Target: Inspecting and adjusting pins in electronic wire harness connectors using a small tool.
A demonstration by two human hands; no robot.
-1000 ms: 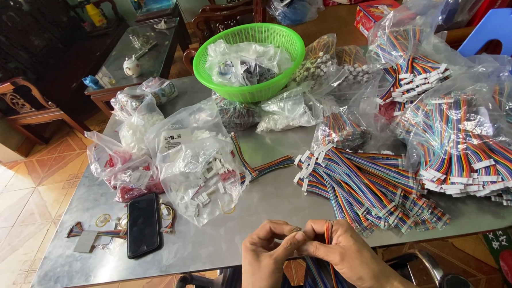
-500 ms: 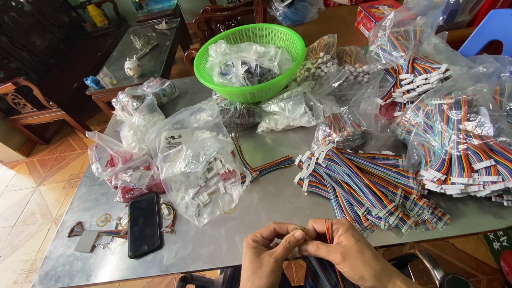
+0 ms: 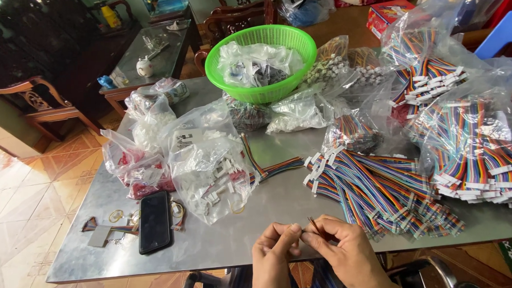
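At the near edge of the grey metal table (image 3: pixel 270 215), my left hand (image 3: pixel 272 255) and my right hand (image 3: pixel 344 252) meet, fingertips pinched together on a thin strip of rainbow ribbon cable (image 3: pixel 312 225). Its end sticks up between the thumbs; the rest hangs down past my lap. A heap of cut rainbow ribbon cables with white connectors (image 3: pixel 379 187) lies just beyond my right hand. A clear bag of white connectors (image 3: pixel 210 160) sits ahead of my left hand.
A black phone (image 3: pixel 154 221) lies at the left front beside small wire scraps. A green basket (image 3: pixel 261 60) holding bags stands at the back. More bags of ribbon cable (image 3: pixel 475 146) fill the right side. Wooden chairs and a glass table stand beyond on the left.
My hands have stayed at the table edge, fingers shifting slightly on the cable strip. Nothing on the table has moved.
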